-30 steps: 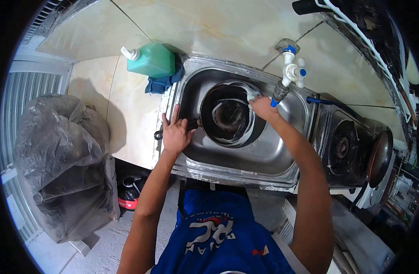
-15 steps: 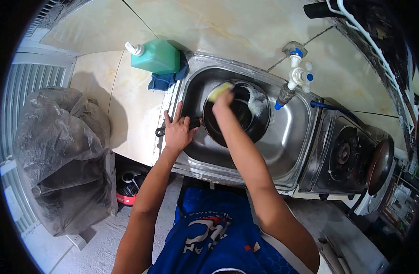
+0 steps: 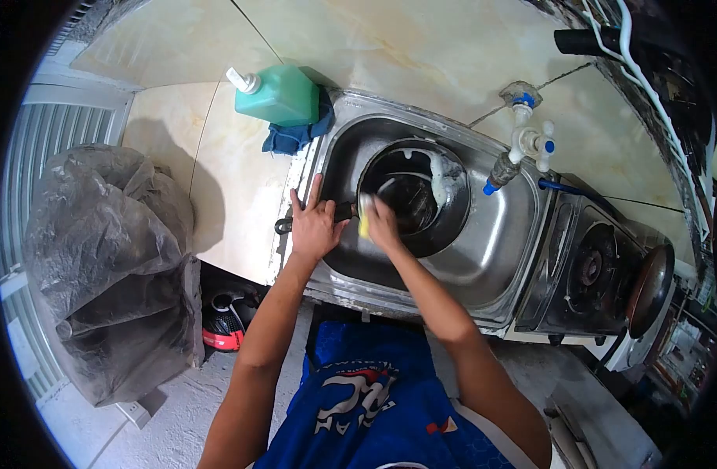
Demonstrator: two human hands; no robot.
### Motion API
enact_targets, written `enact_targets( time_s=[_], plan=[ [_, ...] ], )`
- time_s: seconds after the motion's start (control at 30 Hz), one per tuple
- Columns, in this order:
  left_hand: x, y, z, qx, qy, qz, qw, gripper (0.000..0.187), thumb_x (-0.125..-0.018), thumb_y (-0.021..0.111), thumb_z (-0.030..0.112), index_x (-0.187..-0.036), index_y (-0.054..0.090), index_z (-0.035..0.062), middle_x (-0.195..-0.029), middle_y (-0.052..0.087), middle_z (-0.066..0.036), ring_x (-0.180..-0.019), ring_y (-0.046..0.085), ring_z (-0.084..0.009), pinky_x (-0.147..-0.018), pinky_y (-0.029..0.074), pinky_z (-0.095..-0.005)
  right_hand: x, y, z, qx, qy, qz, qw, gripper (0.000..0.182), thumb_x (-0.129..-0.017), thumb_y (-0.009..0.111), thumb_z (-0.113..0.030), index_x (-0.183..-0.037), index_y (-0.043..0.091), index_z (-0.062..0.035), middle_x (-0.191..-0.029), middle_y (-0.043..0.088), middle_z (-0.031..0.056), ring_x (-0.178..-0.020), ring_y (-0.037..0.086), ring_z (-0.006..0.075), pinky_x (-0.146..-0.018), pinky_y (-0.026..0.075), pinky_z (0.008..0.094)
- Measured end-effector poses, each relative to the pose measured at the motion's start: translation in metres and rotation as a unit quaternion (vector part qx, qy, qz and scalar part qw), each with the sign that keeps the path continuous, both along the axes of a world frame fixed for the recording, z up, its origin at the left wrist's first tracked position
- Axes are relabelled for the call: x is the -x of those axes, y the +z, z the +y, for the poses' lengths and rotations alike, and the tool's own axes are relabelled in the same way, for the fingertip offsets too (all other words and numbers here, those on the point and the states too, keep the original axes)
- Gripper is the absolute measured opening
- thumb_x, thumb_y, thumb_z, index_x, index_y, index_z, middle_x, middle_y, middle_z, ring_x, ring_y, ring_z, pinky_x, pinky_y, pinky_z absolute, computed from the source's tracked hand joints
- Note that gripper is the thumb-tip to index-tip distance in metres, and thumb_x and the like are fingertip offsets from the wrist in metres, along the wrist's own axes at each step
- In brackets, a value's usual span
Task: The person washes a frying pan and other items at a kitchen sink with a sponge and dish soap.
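Note:
A dark frying pan point(image 3: 409, 205) lies in the steel sink point(image 3: 491, 270), with white suds on its right inner side. My left hand point(image 3: 316, 228) grips the pan's black handle at the sink's left rim, thumb and some fingers around it while others stretch out. At the pan's near left edge, my right hand point(image 3: 382, 224) is closed on a yellow sponge point(image 3: 364, 219). The sponge's far end looks pale, perhaps from foam.
A green soap bottle point(image 3: 279, 95) with a white pump stands on a blue cloth point(image 3: 296, 137) beyond the sink's left corner. The white tap point(image 3: 524, 141) juts over the right side. Further right is a gas stove point(image 3: 589, 270) with another pan point(image 3: 649, 291).
My right hand has moved with the sponge from the pan's far left side to its near left edge. My left hand stays on the handle. The whole view has shifted slightly.

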State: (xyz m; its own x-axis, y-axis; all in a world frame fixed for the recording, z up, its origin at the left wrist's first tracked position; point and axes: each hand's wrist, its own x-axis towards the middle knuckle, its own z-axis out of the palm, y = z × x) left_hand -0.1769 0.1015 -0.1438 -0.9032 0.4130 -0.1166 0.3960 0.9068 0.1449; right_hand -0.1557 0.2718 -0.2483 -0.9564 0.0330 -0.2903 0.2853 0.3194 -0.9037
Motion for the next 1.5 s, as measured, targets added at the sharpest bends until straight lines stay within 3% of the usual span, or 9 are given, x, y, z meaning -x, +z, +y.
enact_targets(
  time_s=[0.23,0.4,0.63,0.77,0.9,1.03,1.17,1.37,1.5],
  plan=[
    [0.001,-0.005,-0.002,-0.028,0.008,0.006,1.0,0.038,-0.079,0.07,0.037,-0.091,0.06,0.0031,-0.105,0.067,-0.017,-0.147,0.016,-0.0239,-0.106,0.019,-0.0694,-0.007,0.014,0.186,-0.254,0.451,0.056,0.854,0.025,-0.074,0.074,-0.033,-0.093,0.073,-0.016,-0.087,0.065,0.0092,-0.085,0.065,0.0294,-0.074,0.051,0.0414],
    [0.001,-0.004,-0.002,-0.014,0.0,0.02,1.0,0.038,-0.08,0.07,0.039,-0.093,0.061,0.0038,-0.106,0.067,-0.016,-0.148,0.015,-0.0236,-0.107,0.018,-0.0693,0.084,0.023,0.207,-0.541,0.47,0.245,0.653,0.015,-0.079,0.058,-0.018,-0.091,0.065,-0.0136,-0.096,0.059,0.0055,-0.1,0.057,0.0243,-0.084,0.046,0.0388],
    [0.001,-0.002,0.0,-0.006,0.01,-0.001,1.0,0.039,-0.08,0.069,0.039,-0.093,0.062,0.0036,-0.102,0.067,-0.015,-0.147,0.015,-0.0237,-0.106,0.019,-0.0696,0.038,0.023,0.171,-0.565,0.275,0.068,0.775,0.037,-0.072,0.065,-0.013,-0.108,0.058,-0.0048,-0.102,0.061,0.016,-0.087,0.065,0.0336,-0.077,0.052,0.0442],
    [0.001,-0.005,0.0,-0.026,0.014,-0.001,1.0,0.036,-0.078,0.072,0.035,-0.09,0.061,0.0028,-0.106,0.066,-0.018,-0.147,0.016,-0.0243,-0.106,0.019,-0.0703,-0.014,-0.019,0.159,-0.371,0.292,-0.099,0.876,0.055,-0.065,0.068,-0.012,-0.117,0.053,0.0009,-0.106,0.062,0.0205,-0.086,0.065,0.0387,-0.081,0.054,0.0424],
    [0.002,0.001,0.001,-0.019,0.019,-0.03,0.999,0.036,-0.077,0.073,0.034,-0.089,0.06,0.003,-0.108,0.066,-0.02,-0.147,0.017,-0.0238,-0.105,0.019,-0.0705,-0.033,-0.06,0.11,0.088,0.284,-0.021,0.955,0.043,-0.071,0.065,0.002,-0.112,0.053,-0.0007,-0.079,0.055,0.011,-0.072,0.06,0.0222,-0.069,0.049,0.0312],
    [0.003,-0.006,0.002,-0.032,-0.001,0.043,0.999,0.036,-0.077,0.073,0.035,-0.089,0.06,0.0033,-0.106,0.067,-0.019,-0.147,0.018,-0.0228,-0.106,0.019,-0.0698,0.021,-0.009,0.025,0.067,0.1,0.11,0.987,0.03,-0.075,0.057,0.008,-0.103,0.052,-0.0034,-0.077,0.052,0.01,-0.066,0.057,0.0208,-0.059,0.044,0.031],
    [0.003,-0.006,0.0,-0.011,0.005,0.029,1.0,0.037,-0.078,0.071,0.038,-0.09,0.061,0.0045,-0.106,0.067,-0.02,-0.147,0.016,-0.0228,-0.106,0.019,-0.0694,0.09,-0.02,0.054,-0.387,0.058,0.268,0.881,0.026,-0.085,0.052,-0.004,-0.109,0.058,-0.0101,-0.095,0.066,0.0106,-0.098,0.06,0.0311,-0.079,0.045,0.0517],
    [0.0,-0.004,0.002,-0.012,0.007,0.026,1.0,0.036,-0.078,0.071,0.037,-0.09,0.061,0.0047,-0.108,0.067,-0.02,-0.147,0.017,-0.0234,-0.105,0.02,-0.0702,0.041,-0.007,0.165,-0.58,0.166,0.032,0.797,0.019,-0.087,0.052,-0.013,-0.104,0.062,-0.0087,-0.089,0.068,0.014,-0.09,0.067,0.0274,-0.071,0.05,0.0439],
    [0.003,0.002,0.004,-0.026,0.034,-0.02,0.999,0.038,-0.076,0.074,0.035,-0.095,0.065,0.0035,-0.122,0.06,-0.025,-0.147,0.017,-0.0212,-0.106,0.02,-0.0678,-0.017,0.047,0.147,-0.465,0.313,-0.137,0.816,0.029,-0.076,0.064,-0.006,-0.105,0.062,-0.0044,-0.09,0.069,0.0188,-0.088,0.068,0.0308,-0.07,0.053,0.0379]
  ],
)
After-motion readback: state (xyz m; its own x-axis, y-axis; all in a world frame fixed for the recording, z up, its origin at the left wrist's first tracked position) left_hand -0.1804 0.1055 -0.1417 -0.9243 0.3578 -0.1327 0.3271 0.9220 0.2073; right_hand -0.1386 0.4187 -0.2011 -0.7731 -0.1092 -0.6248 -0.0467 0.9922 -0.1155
